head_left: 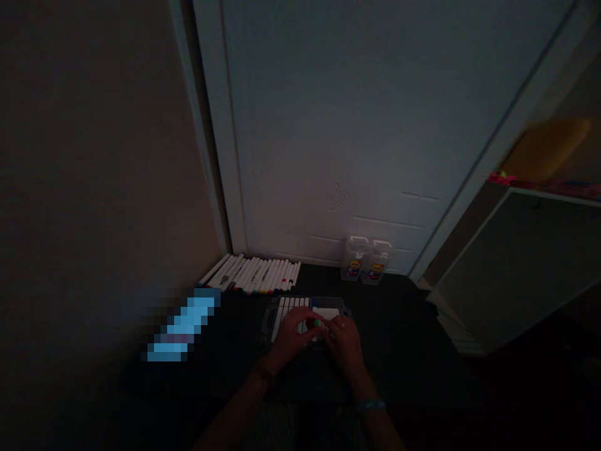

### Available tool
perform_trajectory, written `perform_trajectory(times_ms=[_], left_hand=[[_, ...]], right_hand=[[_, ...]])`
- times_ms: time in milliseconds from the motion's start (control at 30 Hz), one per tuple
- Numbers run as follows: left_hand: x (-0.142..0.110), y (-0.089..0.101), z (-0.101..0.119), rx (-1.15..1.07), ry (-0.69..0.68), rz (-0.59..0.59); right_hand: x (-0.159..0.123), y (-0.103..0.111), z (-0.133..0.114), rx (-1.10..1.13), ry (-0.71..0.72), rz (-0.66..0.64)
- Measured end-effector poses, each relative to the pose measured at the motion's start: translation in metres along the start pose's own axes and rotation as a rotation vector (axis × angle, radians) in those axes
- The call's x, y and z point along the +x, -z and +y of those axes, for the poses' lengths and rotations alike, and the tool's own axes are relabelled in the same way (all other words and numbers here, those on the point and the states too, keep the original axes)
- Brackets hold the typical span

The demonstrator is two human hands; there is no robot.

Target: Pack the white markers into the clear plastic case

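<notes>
My left hand point(293, 335) and my right hand point(346, 344) meet over an open clear plastic case point(267, 322). Between their fingertips shows the green end of a marker point(316, 322); both hands are closed around it, and most of its body is hidden by the fingers. In the case's left half, several white markers point(287, 307) lie side by side. The right half holds a white marker point(327, 311) lying crosswise, and a small blue spot shows near its top left.
Several white markers point(263, 275) with coloured ends lie in a row at the table's back left. Two clear plastic cases point(355, 260) with handles stand against the white door. A bright, pixelated rectangle point(185, 322) lies at the left of the dark table point(404, 351). The room is dim.
</notes>
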State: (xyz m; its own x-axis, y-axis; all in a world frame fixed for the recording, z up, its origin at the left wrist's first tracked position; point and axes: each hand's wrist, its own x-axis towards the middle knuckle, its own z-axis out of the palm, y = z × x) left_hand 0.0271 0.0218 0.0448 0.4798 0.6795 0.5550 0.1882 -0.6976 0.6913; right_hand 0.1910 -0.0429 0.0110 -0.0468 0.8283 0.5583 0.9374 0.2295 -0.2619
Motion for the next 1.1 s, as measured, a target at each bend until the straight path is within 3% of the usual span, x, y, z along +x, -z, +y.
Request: perform_trajectory(times_ms=[200, 567, 700, 900, 1100], left_hand=[[-0.004, -0.026, -0.001, 0.136, -0.076, 0.087], [-0.005, -0.022, -0.001, 0.215, -0.158, 0.039], [-0.007, -0.025, -0.008, 0.19, -0.095, 0.058], [-0.006, -0.033, -0.012, -0.077, 0.193, 0.259], [0.0, -0.029, -0.005, -0.061, 0.24, 0.322]], right_hand=[[0.001, 0.001, -0.002, -0.014, 0.043, -0.038], [0.0, 0.003, -0.003, 0.069, 0.039, -0.082], [0.0, 0.006, -0.005, 0.139, 0.033, -0.052], [-0.002, 0.011, -0.008, 0.336, 0.022, 0.001], [-0.007, 0.003, -0.004, 0.41, 0.03, 0.021]])
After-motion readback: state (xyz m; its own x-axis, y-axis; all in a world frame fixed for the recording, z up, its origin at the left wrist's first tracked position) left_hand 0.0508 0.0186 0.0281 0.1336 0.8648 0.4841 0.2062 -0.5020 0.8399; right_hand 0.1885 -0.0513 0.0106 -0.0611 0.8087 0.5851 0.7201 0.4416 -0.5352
